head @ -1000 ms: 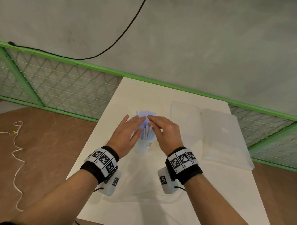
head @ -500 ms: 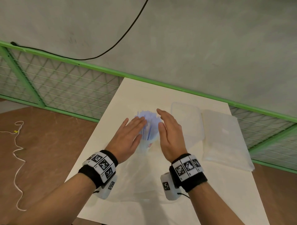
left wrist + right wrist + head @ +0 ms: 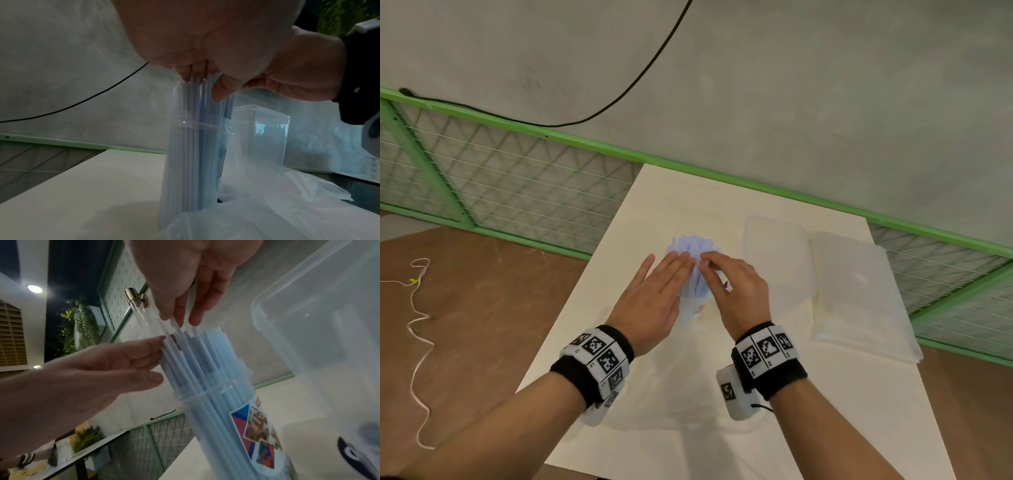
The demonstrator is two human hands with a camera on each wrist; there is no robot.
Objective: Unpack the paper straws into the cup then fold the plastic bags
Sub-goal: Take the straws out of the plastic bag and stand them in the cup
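1. On the white table [image 3: 722, 198] a clear plastic cup [image 3: 195, 162] stood upright, packed with pale blue paper straws [image 3: 205, 356] whose tops rose above its rim.
2. A colourful label [image 3: 259, 434] was stuck on the cup's right-facing wall.
3. The left hand [image 3: 654, 298] lay against the left side of the straw bundle with its fingers [image 3: 131, 353] straight and together, the tips touching the straws above the rim.
4. The right hand [image 3: 736, 291] reached over the bundle from the right; its fingertips [image 3: 179, 318] pointed down onto the straw tops, nearly straight, touching them rather than wrapping round any.
5. An empty clear plastic bag [image 3: 277, 216] lay crumpled flat on the table at the near side of the cup, below both wrists.
6. A clear lidded box [image 3: 777, 250] sat just right of the cup, and a flat stack of plastic bags [image 3: 859, 294] lay further right, near the table's edge.
7. A green mesh fence [image 3: 517, 185] ran along the far side, a black cable [image 3: 619, 99] hanging on the grey wall above it.
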